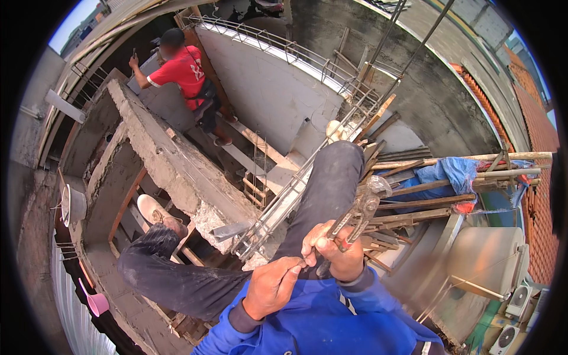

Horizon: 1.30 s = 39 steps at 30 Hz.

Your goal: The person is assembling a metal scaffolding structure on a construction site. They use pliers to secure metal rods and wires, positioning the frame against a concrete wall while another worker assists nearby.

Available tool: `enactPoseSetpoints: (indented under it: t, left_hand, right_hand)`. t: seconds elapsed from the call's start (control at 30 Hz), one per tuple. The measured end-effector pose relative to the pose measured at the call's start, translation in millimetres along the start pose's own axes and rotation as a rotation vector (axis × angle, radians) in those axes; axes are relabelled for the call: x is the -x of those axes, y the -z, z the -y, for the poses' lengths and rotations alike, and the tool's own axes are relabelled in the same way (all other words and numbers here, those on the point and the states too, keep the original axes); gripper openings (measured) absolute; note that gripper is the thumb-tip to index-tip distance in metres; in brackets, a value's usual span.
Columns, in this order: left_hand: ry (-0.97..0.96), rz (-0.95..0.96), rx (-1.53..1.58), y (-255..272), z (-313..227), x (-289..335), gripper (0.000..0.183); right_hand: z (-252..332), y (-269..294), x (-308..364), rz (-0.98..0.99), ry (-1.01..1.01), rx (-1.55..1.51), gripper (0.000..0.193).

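My right hand point(344, 255) is closed around a pair of worn metal pincers point(363, 208), whose rounded head points up and away from me. Thumb and finger of that hand also reach toward my left hand point(273, 287). That left hand is closed in a pinch, its fingertips almost touching the right ones. Whatever lies between the fingertips is too small to make out. Just beyond my hands is my bent knee, and beside it runs a long steel rebar cage point(296, 192) along the wall top.
A rough concrete wall top point(171, 160) crosses the left. Below, a person in a red shirt point(188, 74) stands on wooden planks point(245, 163). Stacked timber point(408, 216) and a blue tarp point(444, 177) lie right. A pink dipper point(97, 303) and a pale basin point(74, 205) are left.
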<state>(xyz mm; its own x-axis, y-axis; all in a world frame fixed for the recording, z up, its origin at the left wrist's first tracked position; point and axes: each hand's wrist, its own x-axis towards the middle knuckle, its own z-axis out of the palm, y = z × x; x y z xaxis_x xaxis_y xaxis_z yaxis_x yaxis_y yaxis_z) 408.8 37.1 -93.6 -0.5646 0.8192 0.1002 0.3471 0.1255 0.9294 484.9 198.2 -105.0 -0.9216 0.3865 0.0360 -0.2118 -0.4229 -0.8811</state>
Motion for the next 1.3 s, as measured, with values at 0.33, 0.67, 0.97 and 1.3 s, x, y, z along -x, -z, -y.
enactPoseSetpoints:
  t: [0.33,0.67,0.97,1.3]
  left_hand:
    - [0.029,-0.504,-0.503,80.0,7.9,-37.6,0.017]
    - [0.110,-0.317,-0.716,90.0,114.7,-49.1,0.011]
    - [0.252,-0.282,-0.735,82.6,120.3,-53.1,0.017]
    - [0.337,-0.262,-0.732,79.9,116.0,-54.3,0.019]
  right_hand:
    - [62.9,64.6,-36.2,-0.344,0.078,0.063,0.070]
    - [62.2,121.7,7.3,-0.679,0.229,0.104,0.057]
    - [26.0,161.5,154.1,-1.188,0.160,0.097,0.043]
    - [41.4,179.8,51.1,-1.090,0.205,0.225,0.048]
